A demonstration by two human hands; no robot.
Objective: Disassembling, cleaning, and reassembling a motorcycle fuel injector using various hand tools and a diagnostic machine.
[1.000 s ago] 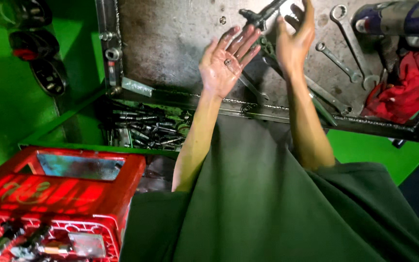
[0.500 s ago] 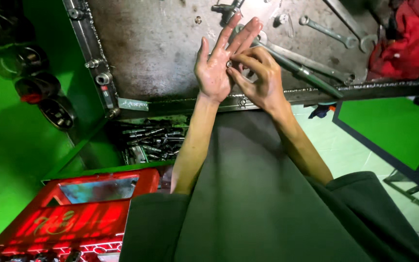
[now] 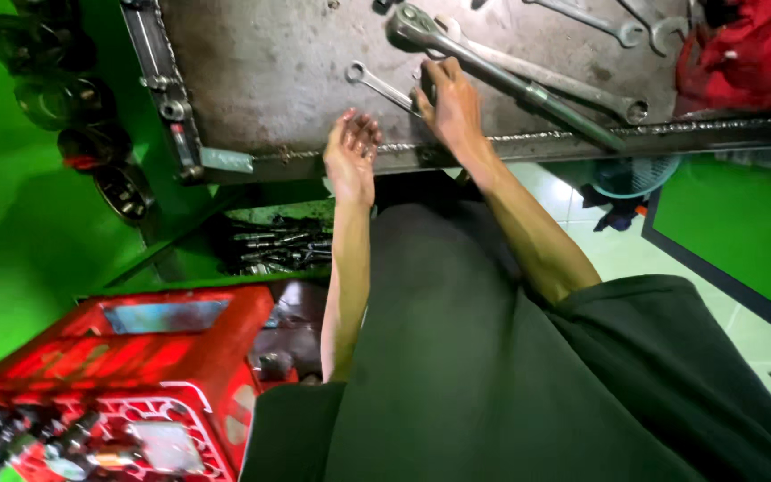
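Hands upper centre of frame: left hand (image 3: 351, 153) open, palm up at bench (image 3: 269, 80) edge; right hand (image 3: 451, 109) flat, open, on small wrench (image 3: 377, 83) nr ratchet (image 3: 501, 76).

Wrenches (image 3: 528, 85) lie on the workbench (image 3: 269, 71); toolbox (image 3: 136, 357) sits below left.

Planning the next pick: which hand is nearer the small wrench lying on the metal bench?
Right. The right hand rests at the small wrench, fingers at its near end. The left hand hangs open at the bench edge, below it, apart.
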